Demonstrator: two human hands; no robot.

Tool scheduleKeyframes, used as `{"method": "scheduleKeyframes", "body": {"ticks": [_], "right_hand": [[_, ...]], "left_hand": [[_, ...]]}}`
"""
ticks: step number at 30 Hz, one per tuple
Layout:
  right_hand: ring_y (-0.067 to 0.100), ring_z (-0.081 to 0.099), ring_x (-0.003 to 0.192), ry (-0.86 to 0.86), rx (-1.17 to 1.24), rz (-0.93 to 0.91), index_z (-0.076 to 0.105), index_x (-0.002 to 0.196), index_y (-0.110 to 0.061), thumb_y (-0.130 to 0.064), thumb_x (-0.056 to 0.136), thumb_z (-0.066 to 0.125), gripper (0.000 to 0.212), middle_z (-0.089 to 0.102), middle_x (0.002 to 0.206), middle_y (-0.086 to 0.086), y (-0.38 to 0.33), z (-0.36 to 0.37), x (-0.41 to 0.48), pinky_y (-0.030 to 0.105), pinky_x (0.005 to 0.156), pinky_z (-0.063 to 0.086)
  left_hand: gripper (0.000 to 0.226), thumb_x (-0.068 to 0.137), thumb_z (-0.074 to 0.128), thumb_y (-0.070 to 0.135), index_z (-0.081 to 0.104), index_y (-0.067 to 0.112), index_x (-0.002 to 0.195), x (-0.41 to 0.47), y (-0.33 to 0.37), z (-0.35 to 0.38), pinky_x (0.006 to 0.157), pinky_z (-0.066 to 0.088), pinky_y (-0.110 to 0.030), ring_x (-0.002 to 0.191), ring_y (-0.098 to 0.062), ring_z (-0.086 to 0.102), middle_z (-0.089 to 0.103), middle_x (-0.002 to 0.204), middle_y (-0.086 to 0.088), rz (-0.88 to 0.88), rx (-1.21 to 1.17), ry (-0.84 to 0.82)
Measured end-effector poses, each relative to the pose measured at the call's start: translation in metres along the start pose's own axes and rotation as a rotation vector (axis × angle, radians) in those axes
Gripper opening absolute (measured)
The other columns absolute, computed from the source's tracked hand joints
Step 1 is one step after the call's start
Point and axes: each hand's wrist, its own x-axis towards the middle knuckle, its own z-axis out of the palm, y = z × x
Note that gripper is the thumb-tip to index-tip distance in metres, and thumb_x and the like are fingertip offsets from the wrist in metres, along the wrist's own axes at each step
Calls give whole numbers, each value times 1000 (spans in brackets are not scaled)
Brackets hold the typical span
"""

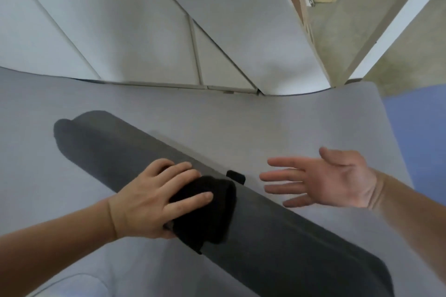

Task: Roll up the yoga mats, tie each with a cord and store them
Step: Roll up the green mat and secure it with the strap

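Note:
A rolled dark grey yoga mat (115, 149) lies slantwise, from upper left to lower right, on a flat light grey mat (277, 123). A black strap (212, 214) wraps round the roll's middle, and one short end (236, 176) sticks out on the far side. My left hand (154, 202) lies flat on the roll with its fingers spread, pressing on the strap. Off to the right of the roll, my right hand (325, 179) hovers palm up with straight fingers, holding nothing.
White wall panels (144, 31) rise just behind the flat mat. A blue mat (415, 132) lies at the right edge. A beige floor strip and a doorway (337, 19) lie at the upper right. Something pale (79, 284) shows at the bottom left corner.

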Motion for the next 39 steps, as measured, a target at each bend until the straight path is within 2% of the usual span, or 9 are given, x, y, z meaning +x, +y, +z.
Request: {"method": "scheduleKeyframes", "body": {"ticks": [2,4,8,12,15,19,29,33,39], "right_hand": [[41,34,142,124,-46,132,30,153,-10,-44,91,61,77,36,154,19,-7,2,16,55,116,29],[30,61,121,376,-347,185,48,140,-12,-40,88,67,62,63,132,10,-6,2,36,46,103,47],[22,66,97,782,-760,375,60,125,-9,-30,93,66,39,69,112,8,23,-12,82,38,86,52],[31,57,115,861,-985,553,52,132,-4,-36,91,69,55,58,131,15,62,-13,124,36,92,48],[27,56,84,917,-1141,588,58,103,-3,-42,81,78,49,64,101,14,70,-2,144,30,55,38],[28,58,84,911,-1160,633,64,99,-6,-36,78,80,39,64,96,13,83,-1,155,25,61,37],[28,72,76,1040,-765,237,61,87,-7,-9,86,74,13,72,90,21,31,-1,138,29,55,48],[31,71,78,1121,-898,24,60,73,-16,-13,78,82,23,72,85,17,-16,8,126,44,78,58],[20,65,93,996,-1344,-116,73,92,-27,-28,82,76,11,73,93,-1,-13,45,134,35,83,50]], "left_hand": [[59,88,64,43,45,22,140,-6,8,26,90,47,-53,113,-43,61,65,121,-23,73,62,-41],[66,84,67,41,43,22,142,-9,11,48,91,45,-54,114,-44,59,63,123,-23,66,99,-101],[69,82,64,47,42,23,143,-25,18,71,93,44,-53,117,-45,58,61,127,-22,-28,66,-145],[73,79,69,44,41,26,144,-42,28,77,97,43,-55,122,-46,55,59,131,-21,-34,74,-126],[76,75,71,42,42,27,144,-47,27,83,98,42,-55,124,-47,54,52,136,-21,-39,83,-116],[77,77,70,44,40,27,146,-41,23,80,99,40,-53,124,-45,52,46,137,-19,-18,59,-142],[88,74,69,57,34,22,148,-25,20,62,86,44,-49,111,-40,56,55,128,-21,-11,47,-226],[94,69,70,61,35,21,147,-17,31,57,79,46,-46,102,-38,60,56,124,-23,-141,58,-209],[110,54,72,72,34,25,146,32,9,66,78,44,-43,96,-36,57,56,122,-19,-325,23,-280]]}}
